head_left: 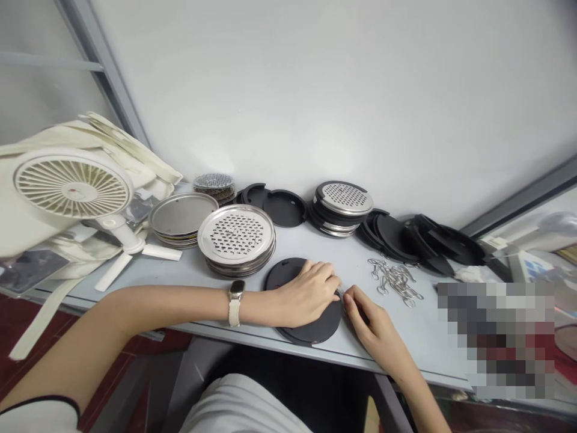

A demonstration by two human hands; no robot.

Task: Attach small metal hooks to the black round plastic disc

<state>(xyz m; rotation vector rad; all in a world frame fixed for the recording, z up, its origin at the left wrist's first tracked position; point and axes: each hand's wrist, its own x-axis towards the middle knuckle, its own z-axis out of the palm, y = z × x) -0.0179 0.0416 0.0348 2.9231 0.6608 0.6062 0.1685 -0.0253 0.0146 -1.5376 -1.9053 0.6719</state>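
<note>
Your left hand (306, 293) lies curled over a black round disc (322, 323) — the thumb is hidden, so you can't tell whether it grips. The disc sits flat near the desk's (351, 344) front edge, about midway along. Your right hand (374, 325) comes in from the right, its fingertips (348, 294) pinched together at the disc's rim — whether they hold anything there is too small to tell. Just right of them lies a loose pile of wire clips (394, 281); stacked steel grater plates (237, 237) stand left, black plastic lids (392, 237) behind.
</note>
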